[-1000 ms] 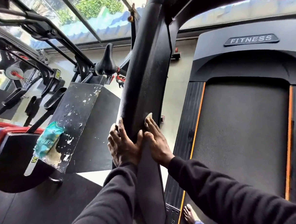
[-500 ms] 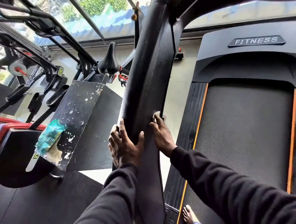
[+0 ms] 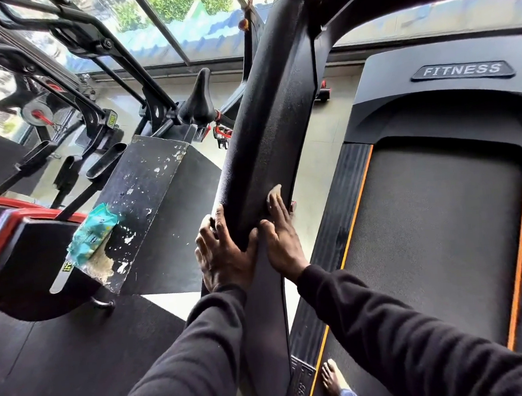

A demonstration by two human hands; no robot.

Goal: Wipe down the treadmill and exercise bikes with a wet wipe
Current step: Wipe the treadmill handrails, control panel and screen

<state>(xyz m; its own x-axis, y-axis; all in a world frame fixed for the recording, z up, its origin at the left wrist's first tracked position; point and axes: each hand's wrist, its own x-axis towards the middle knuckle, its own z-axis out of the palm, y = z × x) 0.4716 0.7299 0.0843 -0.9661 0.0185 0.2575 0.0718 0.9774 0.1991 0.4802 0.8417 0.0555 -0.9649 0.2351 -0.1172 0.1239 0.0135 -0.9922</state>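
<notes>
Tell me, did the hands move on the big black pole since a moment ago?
The right hand slid the wet wipe a little up the treadmill upright, then back down to about where it began. The left hand kept its grip on the upright's left side. The wipes packet stayed on the chipped black box.

I have only 1 view, from the camera on my head. It looks forward and steeply down along my sleeves, close over my left hand point(image 3: 223, 256) and right hand point(image 3: 283, 242) on the treadmill upright point(image 3: 267, 129). Its wide angle takes in the treadmill belt point(image 3: 435, 232) at right, the exercise bike saddle point(image 3: 199, 101) ahead, and windows point(image 3: 185, 23) at the top.
</notes>
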